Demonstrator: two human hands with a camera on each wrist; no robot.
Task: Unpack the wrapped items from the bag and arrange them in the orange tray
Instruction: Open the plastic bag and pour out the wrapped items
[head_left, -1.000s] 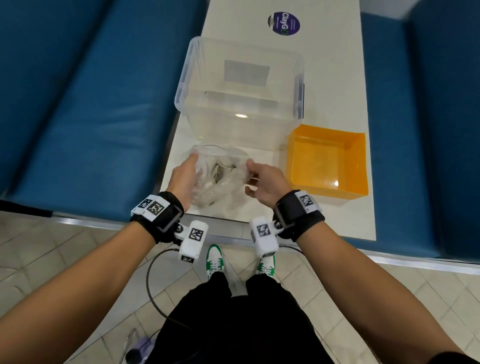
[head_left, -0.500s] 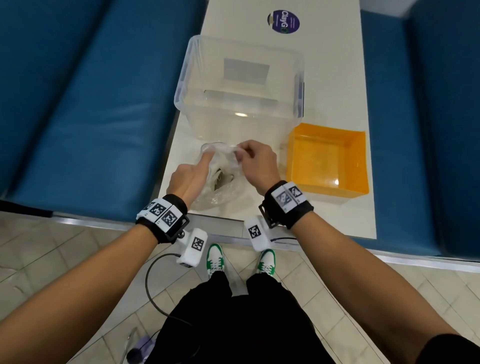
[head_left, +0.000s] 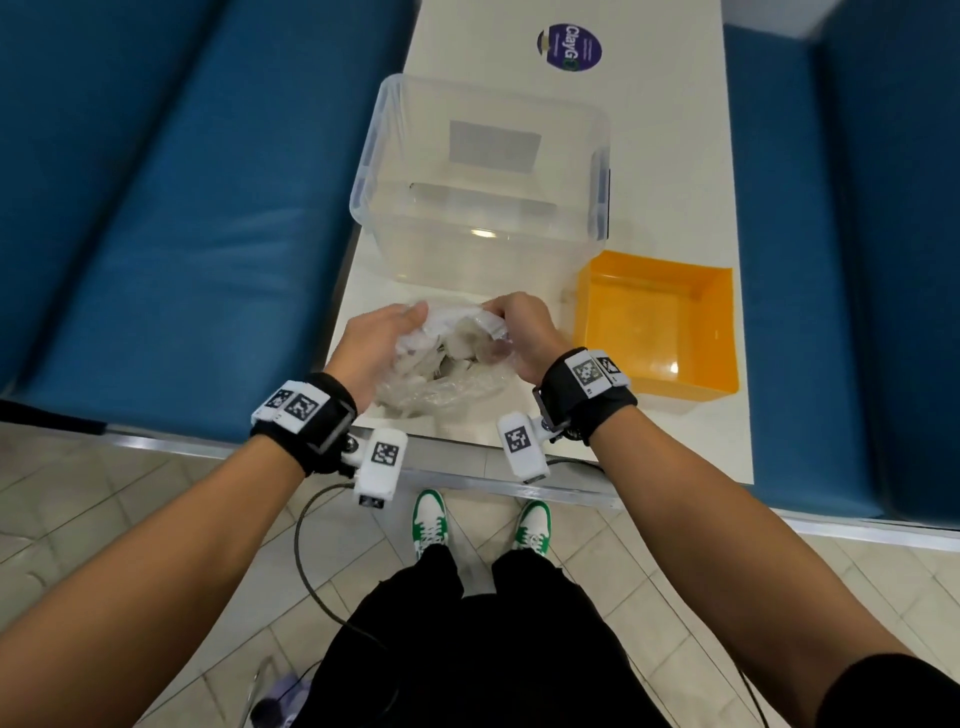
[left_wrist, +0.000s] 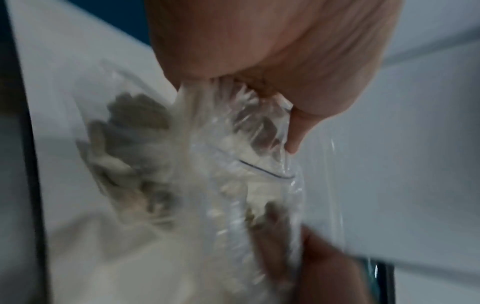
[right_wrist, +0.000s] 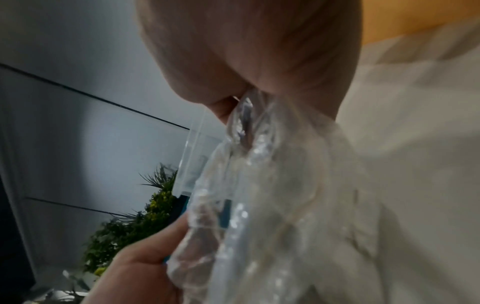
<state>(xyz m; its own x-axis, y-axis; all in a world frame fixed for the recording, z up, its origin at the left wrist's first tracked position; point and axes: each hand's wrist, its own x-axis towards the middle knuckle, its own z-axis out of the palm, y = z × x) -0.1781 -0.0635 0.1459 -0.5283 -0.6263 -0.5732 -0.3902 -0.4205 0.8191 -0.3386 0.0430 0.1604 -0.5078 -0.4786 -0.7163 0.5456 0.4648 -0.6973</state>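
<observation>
My left hand (head_left: 375, 347) and right hand (head_left: 524, 332) hold a clear plastic bag (head_left: 441, 369) between them at the near edge of the white tabletop (head_left: 670, 156). Both sets of fingers curl into its crumpled top. Pale wrapped items (head_left: 460, 345) show inside. The orange tray (head_left: 655, 328) sits just right; a clear bin (head_left: 483, 171) stands beyond.

Blue benches (head_left: 171, 218), tiled floor (head_left: 130, 519)

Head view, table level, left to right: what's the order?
Left hand → clear bag → right hand → orange tray. The clear bin sits behind the hands, so I left it out.
</observation>
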